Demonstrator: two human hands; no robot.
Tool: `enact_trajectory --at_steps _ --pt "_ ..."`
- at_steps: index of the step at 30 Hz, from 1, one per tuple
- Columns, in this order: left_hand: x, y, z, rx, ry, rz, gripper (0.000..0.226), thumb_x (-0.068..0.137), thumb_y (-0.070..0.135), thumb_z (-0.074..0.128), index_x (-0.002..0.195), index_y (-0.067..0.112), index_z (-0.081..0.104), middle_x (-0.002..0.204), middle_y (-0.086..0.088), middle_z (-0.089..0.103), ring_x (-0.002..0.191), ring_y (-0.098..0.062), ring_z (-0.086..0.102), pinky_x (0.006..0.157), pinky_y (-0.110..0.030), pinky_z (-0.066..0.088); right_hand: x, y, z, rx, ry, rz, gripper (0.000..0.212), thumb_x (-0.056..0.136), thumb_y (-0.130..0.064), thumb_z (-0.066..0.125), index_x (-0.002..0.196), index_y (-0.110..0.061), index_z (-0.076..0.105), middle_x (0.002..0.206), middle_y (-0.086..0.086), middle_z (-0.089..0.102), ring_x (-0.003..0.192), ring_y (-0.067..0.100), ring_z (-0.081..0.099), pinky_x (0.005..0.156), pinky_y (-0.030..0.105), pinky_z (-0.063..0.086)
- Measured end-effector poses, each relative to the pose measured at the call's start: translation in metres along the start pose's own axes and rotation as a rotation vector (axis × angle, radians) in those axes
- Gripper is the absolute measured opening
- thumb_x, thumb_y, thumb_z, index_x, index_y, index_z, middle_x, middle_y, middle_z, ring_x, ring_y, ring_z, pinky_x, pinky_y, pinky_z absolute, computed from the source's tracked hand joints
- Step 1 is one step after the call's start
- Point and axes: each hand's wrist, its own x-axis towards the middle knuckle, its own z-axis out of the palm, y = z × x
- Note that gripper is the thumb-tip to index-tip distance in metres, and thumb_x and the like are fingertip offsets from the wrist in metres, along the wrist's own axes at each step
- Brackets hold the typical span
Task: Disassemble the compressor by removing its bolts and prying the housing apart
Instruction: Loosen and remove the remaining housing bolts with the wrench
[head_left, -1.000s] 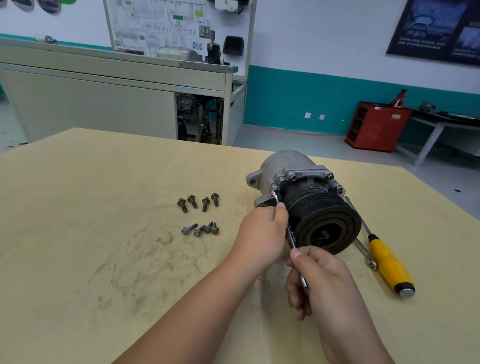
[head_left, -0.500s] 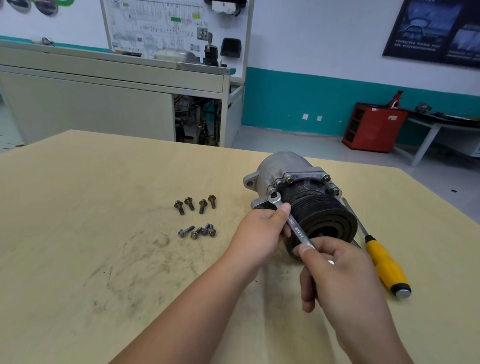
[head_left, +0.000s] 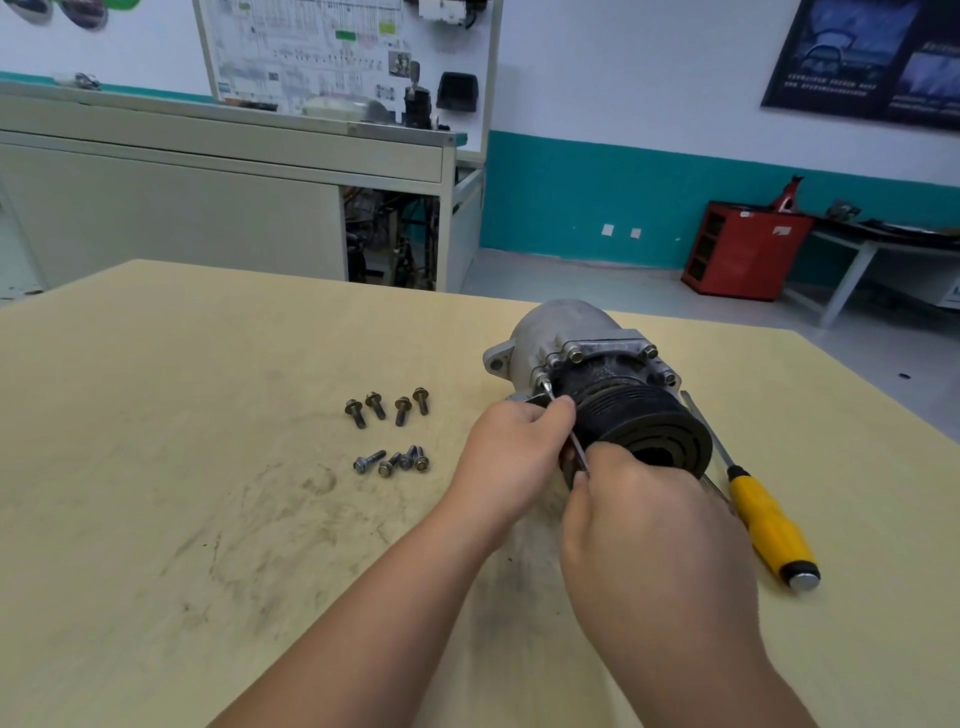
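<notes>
The grey compressor (head_left: 566, 332) lies on its side on the wooden table (head_left: 156, 467), its black pulley (head_left: 644, 421) facing me. A thin steel wrench (head_left: 563, 423) sits on a bolt (head_left: 542, 381) at the pulley-end flange's left side. My left hand (head_left: 511, 452) pinches the wrench near its head, against the compressor. My right hand (head_left: 649, 545) grips the wrench's lower end in front of the pulley. Other bolts (head_left: 575, 356) remain in the flange. Several removed bolts (head_left: 387, 408) lie loose to the left.
A yellow-handled screwdriver (head_left: 769, 525) lies on the table right of the compressor, its shaft under the pulley. Beyond the table stand a grey workbench (head_left: 208, 208), a wiring board (head_left: 337, 52) and a red cabinet (head_left: 743, 249).
The wrench handle swung right and then back toward the left, my right hand moving with it. My left hand has stayed at the wrench head.
</notes>
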Motion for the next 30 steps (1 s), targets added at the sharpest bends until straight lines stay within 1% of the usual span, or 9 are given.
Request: enact_trajectory --at_steps 2,5,9,12,16,20,24,26,30 --pt "0.0 0.0 -0.001 -0.014 0.004 -0.02 0.052 0.094 0.028 0.048 0.045 0.02 0.03 0.042 0.006 0.027 0.041 -0.013 0.021 0.046 -0.028 0.017 0.002 -0.001 0.004 -0.03 -0.011 -0.01 0.031 0.076 -0.037 0.006 0.086 -0.021 0.03 0.063 -0.005 0.036 0.064 0.02 0.044 0.061 0.028 0.036" --pt "-0.001 0.002 -0.001 -0.024 -0.005 -0.027 0.052 0.095 0.024 0.046 0.046 0.02 0.029 0.039 0.008 0.029 0.037 -0.011 0.023 0.041 -0.026 0.019 -0.002 -0.005 0.005 0.019 0.016 0.004 0.032 0.079 -0.046 0.01 0.083 -0.023 0.032 0.065 -0.005 0.045 0.062 0.019 0.049 0.056 0.029 0.04" --pt "-0.001 0.002 0.003 0.024 0.035 -0.031 0.038 0.094 0.023 0.045 0.058 0.012 0.042 0.055 -0.007 0.038 0.05 -0.017 0.031 0.047 -0.028 0.024 -0.01 -0.004 0.003 0.446 -0.094 0.184 0.031 0.072 -0.052 0.03 0.073 -0.024 0.044 0.059 -0.008 0.053 0.056 0.008 0.047 0.048 0.022 0.033" --pt "-0.003 -0.001 0.005 0.007 0.028 -0.022 0.037 0.095 0.024 0.043 0.062 0.008 0.048 0.058 -0.011 0.042 0.055 -0.019 0.036 0.056 -0.029 0.027 -0.013 -0.001 0.005 0.87 -0.261 0.332 0.022 0.08 -0.042 0.043 0.075 -0.021 0.05 0.049 -0.005 0.05 0.044 0.009 0.043 0.045 0.023 0.035" --pt "-0.005 -0.004 0.007 -0.115 -0.016 -0.078 0.054 0.098 0.026 0.041 0.045 0.02 0.052 0.035 0.008 0.044 0.033 -0.006 0.04 0.047 -0.024 0.031 -0.011 0.003 0.005 1.094 -0.363 0.427 0.011 0.095 -0.014 0.043 0.087 -0.009 0.051 0.04 0.003 0.045 0.032 0.013 0.038 0.033 0.017 0.029" --pt "-0.005 -0.002 0.006 -0.195 -0.066 -0.159 0.053 0.1 0.029 0.04 0.05 0.017 0.05 0.035 0.007 0.042 0.029 -0.008 0.039 0.037 -0.013 0.028 -0.01 0.006 0.013 0.979 -0.267 0.38 0.02 0.093 -0.008 0.043 0.084 -0.02 0.058 0.037 -0.008 0.043 0.032 0.004 0.035 0.037 0.019 0.028" --pt "-0.004 -0.002 0.004 0.149 0.038 0.013 0.058 0.098 0.041 0.043 0.046 0.018 0.03 0.039 0.007 0.033 0.039 -0.01 0.03 0.046 -0.023 0.025 -0.012 0.01 0.019 0.769 -0.147 0.304 0.017 0.089 -0.014 0.044 0.08 -0.023 0.055 0.041 -0.011 0.045 0.039 0.006 0.037 0.042 0.018 0.027" --pt "-0.005 -0.001 0.003 0.186 0.062 0.064 0.062 0.095 0.044 0.05 0.045 0.018 0.026 0.032 0.006 0.025 0.035 -0.011 0.026 0.039 -0.021 0.022 -0.013 0.01 0.019 0.651 -0.089 0.258 0.013 0.09 -0.016 0.044 0.083 -0.022 0.054 0.049 -0.009 0.05 0.045 0.008 0.043 0.042 0.019 0.028" --pt "-0.003 0.0 0.002 0.231 0.086 0.105 0.063 0.087 0.048 0.06 0.045 0.018 0.023 0.034 0.005 0.018 0.036 -0.014 0.022 0.037 -0.02 0.021 -0.016 0.006 0.018 0.334 -0.032 0.182 0.011 0.093 -0.026 0.038 0.095 -0.027 0.048 0.071 -0.004 0.054 0.069 0.016 0.054 0.056 0.03 0.037"
